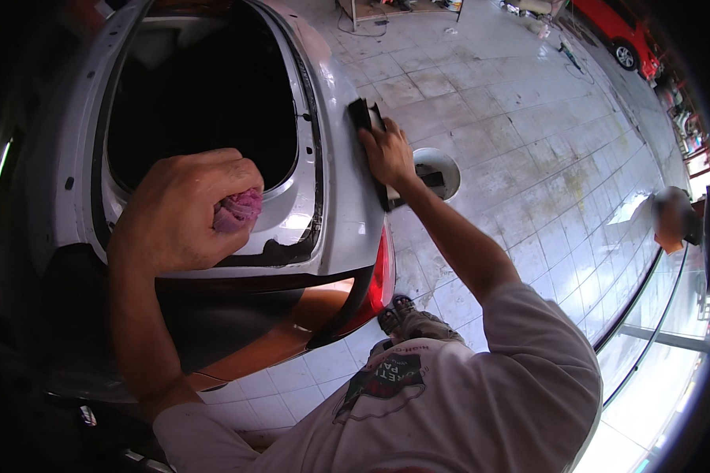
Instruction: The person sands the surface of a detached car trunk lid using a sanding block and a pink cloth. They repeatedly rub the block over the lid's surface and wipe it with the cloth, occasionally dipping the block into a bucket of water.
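Observation:
My left hand [177, 213], closed round a crumpled pink cloth [237, 210], is raised in the middle left, in front of the dark rear window opening [201, 94] of a silver car body. My right hand [385, 154] grips a long black block [363, 113], perhaps a sanding block, against the silver rear side panel [343, 229] beside that opening. The block's lower part is partly behind my wrist. A red tail light [379, 272] sits below the panel, above a dark lower section with orange showing on it.
A white bucket [446, 165] with something dark inside is on the tiled floor [489, 134] beyond my right hand. A table [398, 8] with cords, a green tool [568, 57] and a red car [619, 35] are at the back. Another person [670, 221] is at the far right.

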